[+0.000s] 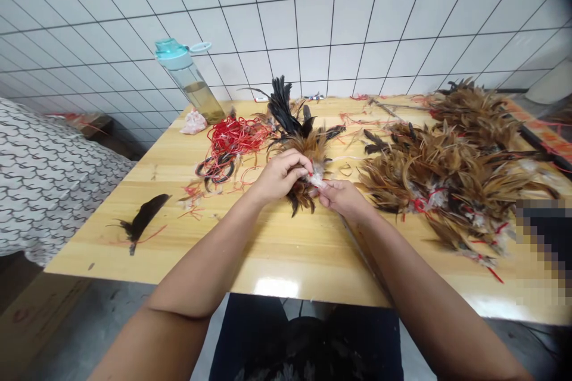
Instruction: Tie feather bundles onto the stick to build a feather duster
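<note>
In the middle of the table, a feather duster (322, 152) of brown and black feathers points away from me. Its thin stick (360, 244) runs back under my right forearm toward the table's front edge. My left hand (286, 174) is closed over the near end of the feathers, fingertips pinched beside a bit of red string (310, 174). My right hand (342, 196) pinches the white, fluffy feather base (316, 181) where it meets the stick. The exact hold of the curled fingers is partly hidden.
Tangled red string (236, 137) lies left of the hands, with dark rings (215, 168) beside it. A water bottle (192, 83) stands behind. Tied feather bundles (447, 166) are heaped at right. A black feather (145, 217) lies at front left. A tiled wall (313, 24) backs the table.
</note>
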The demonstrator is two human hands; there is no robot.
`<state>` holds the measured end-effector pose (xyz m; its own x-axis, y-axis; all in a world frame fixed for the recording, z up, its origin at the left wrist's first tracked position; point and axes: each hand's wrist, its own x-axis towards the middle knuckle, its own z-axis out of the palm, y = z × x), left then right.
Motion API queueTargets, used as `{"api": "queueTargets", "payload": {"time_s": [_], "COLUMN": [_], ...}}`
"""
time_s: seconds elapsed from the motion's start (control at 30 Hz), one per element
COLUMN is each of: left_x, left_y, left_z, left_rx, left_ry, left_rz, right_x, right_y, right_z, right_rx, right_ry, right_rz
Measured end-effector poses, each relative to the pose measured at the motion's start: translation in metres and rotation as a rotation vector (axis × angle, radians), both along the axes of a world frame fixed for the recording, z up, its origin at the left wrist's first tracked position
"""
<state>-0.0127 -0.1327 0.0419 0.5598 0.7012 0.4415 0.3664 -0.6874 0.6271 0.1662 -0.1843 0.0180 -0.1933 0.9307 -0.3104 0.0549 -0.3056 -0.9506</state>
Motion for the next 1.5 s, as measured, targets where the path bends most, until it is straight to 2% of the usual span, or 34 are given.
{"api": "queueTargets", "payload": {"time_s": [0.2,0.27,0.4,0.53,0.8,0.97,1.1,1.37,1.5], "left_x": [-0.003,-0.002,0.005,0.009,0.009,0.009,0.009,0.009,0.013], "left_y": [0.000,-0.001,-0.002,-0.003,-0.008,-0.011,-0.014,-0.014,-0.017], "left_z": [-0.001,-0.002,-0.006,-0.007,-0.002,0.001,0.004,0.003,0.002], "left_rx": [-0.207,-0.218,-0.135,-0.064,0.095,0.132,0.156,0.190,0.170], "left_ry": [-0.141,-0.132,-0.069,-0.026,-0.014,0.000,0.016,0.011,-0.007], "left_rz": [-0.068,-0.088,-0.054,-0.013,0.075,0.088,0.087,0.087,0.108], "right_x": [0.004,0.004,0.001,0.000,0.008,0.013,0.013,0.005,0.003], "right_y": [0.001,0.001,0.001,-0.001,-0.004,-0.006,-0.007,-0.010,-0.009], "right_z": [-0.001,-0.003,-0.005,0.000,0.008,0.010,0.011,0.008,0.005], "right_rx": [0.041,0.047,0.055,0.094,0.261,0.382,0.405,0.288,0.290], "right_ry": [0.012,-0.025,-0.172,-0.279,-0.232,-0.247,-0.261,-0.248,-0.287], "right_rz": [0.054,0.032,-0.021,0.006,0.135,0.204,0.244,0.114,0.058]}}
